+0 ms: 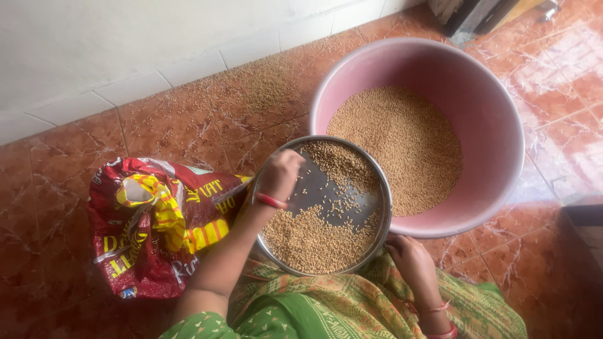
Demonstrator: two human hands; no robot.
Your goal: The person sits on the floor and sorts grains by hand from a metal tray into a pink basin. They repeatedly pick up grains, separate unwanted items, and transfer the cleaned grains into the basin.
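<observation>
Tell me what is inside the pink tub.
The pink tub holds a heap of grain. The steel plate overlaps its near rim, hiding a bit of it; the tub's bottom is covered by grain.

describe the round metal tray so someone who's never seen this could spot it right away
Find the big pink tub of grain on the red tiled floor. At its near rim sits the round metal tray, the only shiny thing, with loose grain on it.

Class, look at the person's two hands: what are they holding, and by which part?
Both hold the round steel plate of grain by its rim: left hand at the far-left edge, right hand at the near-right edge.
</observation>
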